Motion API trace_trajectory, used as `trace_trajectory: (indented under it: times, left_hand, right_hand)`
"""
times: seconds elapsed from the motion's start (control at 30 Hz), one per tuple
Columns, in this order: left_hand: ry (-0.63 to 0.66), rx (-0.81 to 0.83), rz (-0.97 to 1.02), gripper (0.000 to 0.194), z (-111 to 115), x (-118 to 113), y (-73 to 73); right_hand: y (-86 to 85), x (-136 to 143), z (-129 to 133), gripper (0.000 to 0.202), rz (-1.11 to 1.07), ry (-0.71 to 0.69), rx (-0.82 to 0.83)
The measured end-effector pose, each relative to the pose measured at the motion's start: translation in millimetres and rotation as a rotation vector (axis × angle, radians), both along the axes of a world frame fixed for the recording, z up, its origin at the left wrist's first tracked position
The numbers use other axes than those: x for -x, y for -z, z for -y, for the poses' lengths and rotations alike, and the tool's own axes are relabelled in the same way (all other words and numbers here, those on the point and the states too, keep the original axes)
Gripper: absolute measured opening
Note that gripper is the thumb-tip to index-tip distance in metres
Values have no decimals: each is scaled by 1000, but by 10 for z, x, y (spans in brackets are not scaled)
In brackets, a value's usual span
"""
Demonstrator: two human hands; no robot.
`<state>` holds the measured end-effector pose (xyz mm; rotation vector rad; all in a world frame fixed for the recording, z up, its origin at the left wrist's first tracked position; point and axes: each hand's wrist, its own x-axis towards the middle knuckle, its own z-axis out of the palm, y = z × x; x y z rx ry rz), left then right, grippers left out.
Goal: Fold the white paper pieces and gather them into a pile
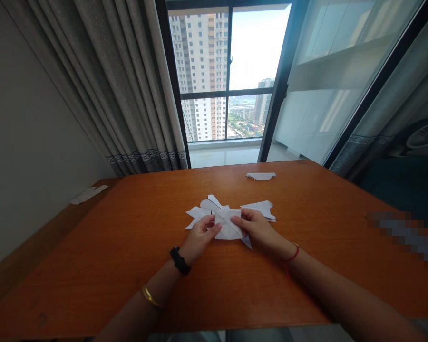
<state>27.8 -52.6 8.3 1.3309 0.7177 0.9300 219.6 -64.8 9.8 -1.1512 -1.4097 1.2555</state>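
Note:
Between my hands is a small folded white paper [228, 230], roughly square, with crease lines across its face. My left hand [201, 233] pinches its left edge between thumb and fingers. On the right edge my right hand [258, 227] grips it the same way, thumb on top. Just behind lie folded paper pieces [207, 205] with pointed and rounded ends, partly hidden by the held paper. Another folded paper piece [266, 207] rests behind my right hand. A pointed white tip shows below the right fingers; which piece it belongs to I cannot tell.
Farther back on the wooden table [146, 247] lies a flat folded paper strip [260, 176]. A whitish strip [89, 194] sits on a ledge at the left. Beyond the table are a grey curtain [128, 85] and a window. A blurred patch covers something at the right edge.

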Motion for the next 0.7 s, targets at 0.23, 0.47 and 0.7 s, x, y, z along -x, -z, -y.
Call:
trace_trajectory:
  times: [0.23,0.47,0.7]
  left_hand:
    - [-53,188,112,28,0,-31,14]
    - [-491,432,398,12,-232,147,-50]
    - [-500,427,451,9,-279,201,-76]
  right_hand:
    - [-58,-166,-58,41,239,-34,-111]
    - [-161,-925,-269,44,1013,54,-233]
    - [-211,-795,-302,31,760,352,-377]
